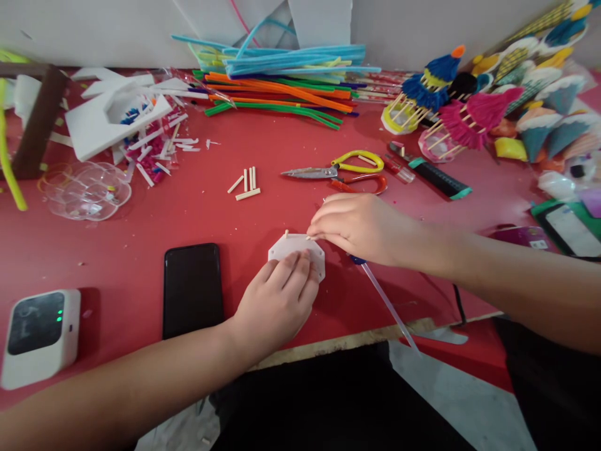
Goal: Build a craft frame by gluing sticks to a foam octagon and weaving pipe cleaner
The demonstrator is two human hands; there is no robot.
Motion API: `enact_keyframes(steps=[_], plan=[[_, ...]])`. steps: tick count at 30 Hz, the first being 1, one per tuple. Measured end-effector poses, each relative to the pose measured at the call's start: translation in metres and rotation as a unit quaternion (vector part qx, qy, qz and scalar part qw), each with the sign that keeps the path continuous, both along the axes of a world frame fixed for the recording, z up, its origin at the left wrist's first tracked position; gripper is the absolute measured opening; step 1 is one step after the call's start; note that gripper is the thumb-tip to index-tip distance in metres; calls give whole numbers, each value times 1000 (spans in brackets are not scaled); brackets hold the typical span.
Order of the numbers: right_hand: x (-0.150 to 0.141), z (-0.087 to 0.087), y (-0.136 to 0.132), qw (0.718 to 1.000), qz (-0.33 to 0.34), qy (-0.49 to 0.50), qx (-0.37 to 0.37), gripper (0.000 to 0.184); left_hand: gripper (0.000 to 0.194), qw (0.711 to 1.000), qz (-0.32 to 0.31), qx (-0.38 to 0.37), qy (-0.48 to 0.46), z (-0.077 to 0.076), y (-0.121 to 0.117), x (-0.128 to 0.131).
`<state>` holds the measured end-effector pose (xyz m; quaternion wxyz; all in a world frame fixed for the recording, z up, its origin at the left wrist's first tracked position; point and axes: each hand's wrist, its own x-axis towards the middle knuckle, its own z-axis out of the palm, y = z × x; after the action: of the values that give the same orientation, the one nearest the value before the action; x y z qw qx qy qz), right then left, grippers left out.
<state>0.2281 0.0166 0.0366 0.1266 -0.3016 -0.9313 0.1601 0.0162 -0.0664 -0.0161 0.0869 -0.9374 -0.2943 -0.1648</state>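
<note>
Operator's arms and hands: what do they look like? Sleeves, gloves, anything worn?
Left hand and right hand are both bare: no gloves, rings or watch visible. Left forearm and right forearm show no sleeves, cables or clear markings. Black clothing covers the lap.

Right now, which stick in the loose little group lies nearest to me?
The bottom stick, lying almost crosswise. The other sticks lie farther off, the leftmost slanted, the rest pointing nearly straight away from you.
</note>
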Motion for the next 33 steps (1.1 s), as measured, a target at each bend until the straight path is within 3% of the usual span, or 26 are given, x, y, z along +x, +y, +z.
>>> enact_keyframes(steps=[19,29,33], plan=[[4,14,2,998,-11,-53,15,26,30,1000,-4,-7,-1,1,0,-1],[1,13,2,997,3,-75,1,30,30,1000,-3,-2,-2,1,0,-1],[7,19,0,997,-21,-70,20,28,31,1000,-2,-2,2,0,0,-1]])
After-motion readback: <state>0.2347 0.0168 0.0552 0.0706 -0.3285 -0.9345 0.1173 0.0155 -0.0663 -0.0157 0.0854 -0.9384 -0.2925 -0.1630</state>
